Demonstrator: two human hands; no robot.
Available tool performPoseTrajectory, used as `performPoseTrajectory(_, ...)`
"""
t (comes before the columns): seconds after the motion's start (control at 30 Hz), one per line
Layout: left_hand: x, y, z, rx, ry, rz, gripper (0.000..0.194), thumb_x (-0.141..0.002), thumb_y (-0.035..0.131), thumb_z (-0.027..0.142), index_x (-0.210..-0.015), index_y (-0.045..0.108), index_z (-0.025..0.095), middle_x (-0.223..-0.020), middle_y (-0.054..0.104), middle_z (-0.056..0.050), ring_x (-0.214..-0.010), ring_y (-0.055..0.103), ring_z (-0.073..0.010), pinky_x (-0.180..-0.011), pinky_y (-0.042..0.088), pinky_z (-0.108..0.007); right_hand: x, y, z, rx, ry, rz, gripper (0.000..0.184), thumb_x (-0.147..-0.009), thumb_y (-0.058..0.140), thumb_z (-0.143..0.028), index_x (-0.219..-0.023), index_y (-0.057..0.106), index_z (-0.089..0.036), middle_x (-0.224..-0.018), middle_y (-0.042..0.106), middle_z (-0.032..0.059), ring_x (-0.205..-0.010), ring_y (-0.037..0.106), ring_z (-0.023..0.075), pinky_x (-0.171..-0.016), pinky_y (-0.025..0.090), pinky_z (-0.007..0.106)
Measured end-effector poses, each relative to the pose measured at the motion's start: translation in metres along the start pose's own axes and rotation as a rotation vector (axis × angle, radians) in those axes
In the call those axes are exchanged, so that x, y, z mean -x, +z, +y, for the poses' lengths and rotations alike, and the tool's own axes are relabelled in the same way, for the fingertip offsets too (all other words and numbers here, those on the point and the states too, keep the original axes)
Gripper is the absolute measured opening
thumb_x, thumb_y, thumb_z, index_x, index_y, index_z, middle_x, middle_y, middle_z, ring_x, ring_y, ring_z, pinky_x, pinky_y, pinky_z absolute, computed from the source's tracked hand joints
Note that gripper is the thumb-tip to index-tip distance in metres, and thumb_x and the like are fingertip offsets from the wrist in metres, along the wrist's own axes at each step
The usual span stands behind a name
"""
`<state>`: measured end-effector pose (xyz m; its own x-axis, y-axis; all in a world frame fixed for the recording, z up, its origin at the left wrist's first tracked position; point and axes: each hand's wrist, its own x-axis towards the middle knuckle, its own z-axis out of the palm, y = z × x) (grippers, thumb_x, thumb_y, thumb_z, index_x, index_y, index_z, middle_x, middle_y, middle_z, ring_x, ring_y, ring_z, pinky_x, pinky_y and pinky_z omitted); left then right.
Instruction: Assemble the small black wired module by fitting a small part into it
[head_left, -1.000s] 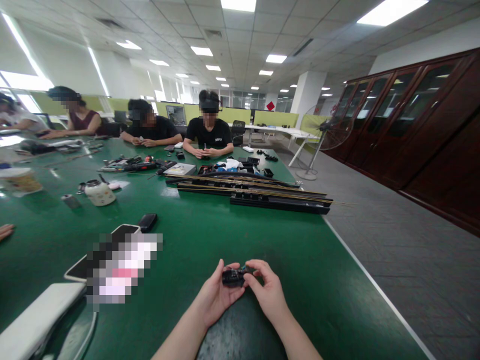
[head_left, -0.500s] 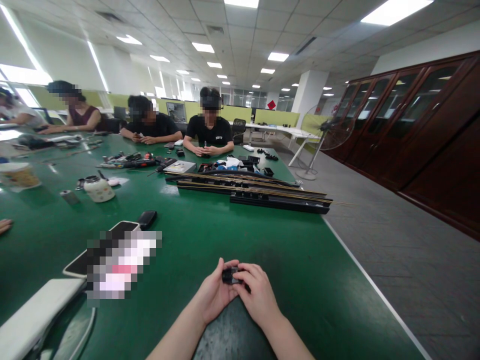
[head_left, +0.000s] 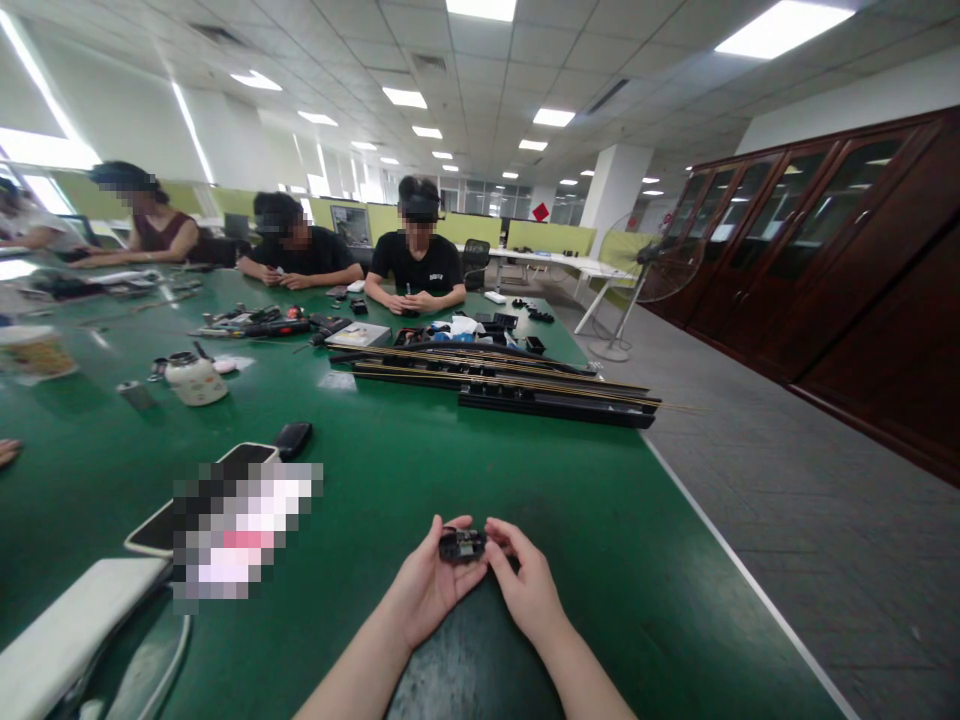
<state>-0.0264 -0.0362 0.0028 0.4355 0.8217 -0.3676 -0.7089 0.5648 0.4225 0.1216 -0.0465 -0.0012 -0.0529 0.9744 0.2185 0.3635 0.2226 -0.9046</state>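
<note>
My left hand (head_left: 431, 585) cradles a small black device (head_left: 462, 545) above the table, its thumb on the left side and its fingers behind and underneath. The upper side of the device is uncovered, showing grey and metallic inner parts too small to name. At its right end is my right hand (head_left: 526, 580), with curved fingers and a gap between thumb and forefinger. Whether those fingertips touch the device I cannot tell. Nothing shows in the right hand.
Left on the green table (head_left: 360, 600) are a phone (head_left: 244, 460), a black wallet-like item (head_left: 293, 439), a white slab (head_left: 82, 630) and a jar (head_left: 195, 379). Long black rails (head_left: 555, 405) with thin rods lie ahead. Several people sit beyond; another person's fingers (head_left: 9, 451) show at the left edge.
My right hand has moved off the top of the device to its right end, and its fingers have loosened. More of the inner parts now show. My left hand still holds the device.
</note>
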Motion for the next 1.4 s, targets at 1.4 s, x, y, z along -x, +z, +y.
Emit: performPoseTrajectory(1.4,0.0057,0.0027,0.0010,-0.047,0.017,-0.017,0.034,-0.072,0.049,0.011,-0.106,0.045,0.015,-0.089,0.064,-0.009,-0.082,0.064,-0.0199,-0.082,0.045,-0.033,-0.0018,-0.0006,-0.0037,0.030,-0.060,0.039,0.020,-0.079,0.045,-0.023,-0.086,0.064,-0.021,-0.084,0.066,0.0043,-0.078,0.061,0.0174,-0.071,0.048,0.028)
